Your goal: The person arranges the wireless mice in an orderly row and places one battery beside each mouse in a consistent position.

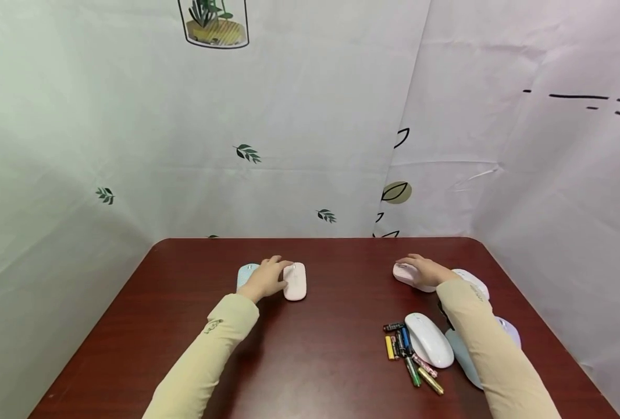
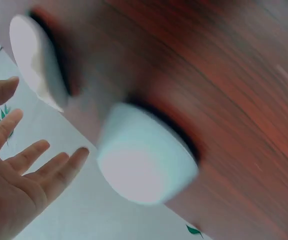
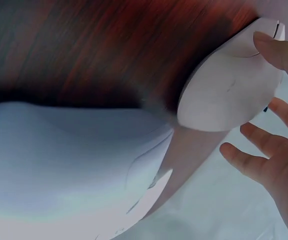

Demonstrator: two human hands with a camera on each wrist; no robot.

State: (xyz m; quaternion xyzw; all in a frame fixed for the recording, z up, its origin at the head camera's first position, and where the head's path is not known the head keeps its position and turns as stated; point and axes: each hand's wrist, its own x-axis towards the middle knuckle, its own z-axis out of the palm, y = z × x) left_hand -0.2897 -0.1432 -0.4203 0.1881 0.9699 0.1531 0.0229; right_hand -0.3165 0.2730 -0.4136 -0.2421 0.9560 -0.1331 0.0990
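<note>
My left hand point(image 1: 264, 279) is over the back left of the table, its fingers spread with nothing between them. Partly under it lies a light blue computer mouse point(image 1: 246, 272); a pale pink mouse point(image 1: 296, 285) is just to its right, near the fingertips. In the left wrist view the hand stands apart from the blue mouse point(image 2: 146, 155). At the back right, my right hand point(image 1: 426, 271) reaches over another pale pink mouse point(image 1: 405, 272). The right wrist view has the thumb point(image 3: 268, 46) overlapping this mouse's front end, while the loosely extended fingers lie along its far side.
Near my right forearm are a white mouse point(image 1: 471, 280), a lavender mouse point(image 1: 510, 334) and a blue-grey mouse point(image 1: 463, 356), partly covered by the sleeve. A larger white mouse point(image 1: 429, 340) lies beside several coloured batteries point(image 1: 412, 372). A patterned cloth point(image 1: 289, 128) hangs behind the dark red table point(image 1: 331, 361).
</note>
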